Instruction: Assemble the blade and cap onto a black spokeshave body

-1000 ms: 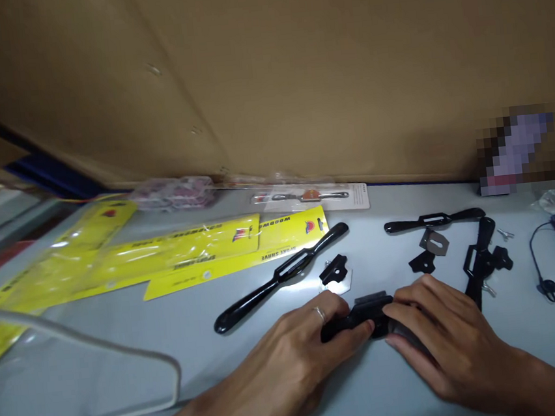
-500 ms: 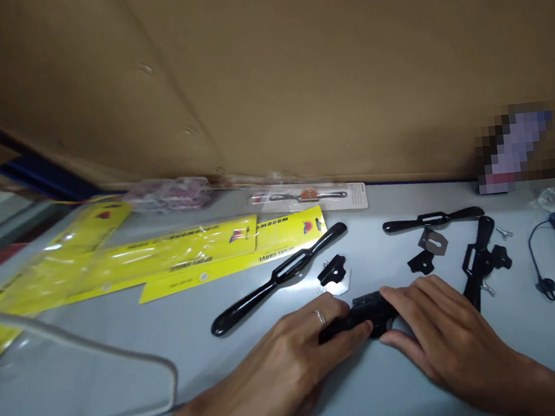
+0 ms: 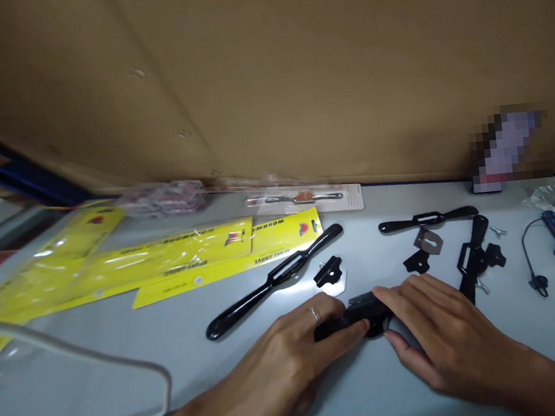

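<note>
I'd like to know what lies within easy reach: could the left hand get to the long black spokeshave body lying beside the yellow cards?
Probably yes. The spokeshave body lies just beyond the left hand on bare table, nothing between, though that hand presently grips the black part.

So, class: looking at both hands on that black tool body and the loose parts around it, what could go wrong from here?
1. The small screws lie loose near the far spokeshave; a sweeping arm might scatter them.
2. The metal blade plate lies bare beside the right hand; it may nick fingers.
3. The left hand and right hand cover the black tool body, so a slip could pinch.
</note>
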`<state>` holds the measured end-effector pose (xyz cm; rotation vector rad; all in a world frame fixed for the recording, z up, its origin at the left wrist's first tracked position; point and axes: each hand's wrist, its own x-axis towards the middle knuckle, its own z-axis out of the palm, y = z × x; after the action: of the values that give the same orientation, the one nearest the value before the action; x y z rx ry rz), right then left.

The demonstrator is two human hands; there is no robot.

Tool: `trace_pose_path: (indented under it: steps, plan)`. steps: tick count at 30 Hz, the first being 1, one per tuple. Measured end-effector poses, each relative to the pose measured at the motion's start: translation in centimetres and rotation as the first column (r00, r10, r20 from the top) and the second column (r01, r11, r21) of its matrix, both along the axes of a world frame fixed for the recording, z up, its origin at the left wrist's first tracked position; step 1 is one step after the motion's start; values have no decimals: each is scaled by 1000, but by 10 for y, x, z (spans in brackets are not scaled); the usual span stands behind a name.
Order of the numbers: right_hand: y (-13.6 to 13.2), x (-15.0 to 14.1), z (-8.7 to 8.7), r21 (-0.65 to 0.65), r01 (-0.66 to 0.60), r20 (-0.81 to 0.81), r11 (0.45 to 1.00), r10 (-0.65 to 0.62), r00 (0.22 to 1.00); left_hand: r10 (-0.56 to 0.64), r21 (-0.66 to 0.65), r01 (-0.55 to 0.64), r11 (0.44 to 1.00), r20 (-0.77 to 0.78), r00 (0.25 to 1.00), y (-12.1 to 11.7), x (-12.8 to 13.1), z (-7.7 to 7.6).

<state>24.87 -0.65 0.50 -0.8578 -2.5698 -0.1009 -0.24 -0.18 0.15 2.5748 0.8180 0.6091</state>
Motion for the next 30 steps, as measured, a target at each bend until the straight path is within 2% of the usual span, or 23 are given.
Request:
trace_pose_path:
  steps: [3,10,13,15,17,19,22,25,30]
  plan:
    - [0,-3,0,-2,53,-14,999,-53,999,8,-2,-8,1000,8,1000,-1,-1,-2]
    - [-2,-16,-3,190,92,81,977,-109,991,21,-12,-21,1000,-19,1000,-2,1,-2]
    - [-6,-20,-3,193,137,81,972,-155,985,12,5,-12,1000,-15,1000,-2,1,-1]
    - [-7,-17,0,87,159,42,983,-163,986,-7,30,7,1000,-15,1000,-2,1,0]
    - [-2,-12,6,-138,172,-44,975,-179,983,-33,57,35,998,-22,999,-2,1,0]
    - [8,-7,14,-386,164,-156,908,-239,958,-66,88,69,994,-42,997,-2,1,-1]
    - [28,-6,26,-618,95,-206,780,-278,938,-80,100,85,991,-56,995,-2,0,-5]
    - [44,-13,32,-727,43,-117,685,-185,976,-78,100,80,992,-27,997,-2,-1,-8]
    - [52,-20,29,-750,81,-41,656,-168,985,-90,136,91,987,-11,996,0,-1,-6]
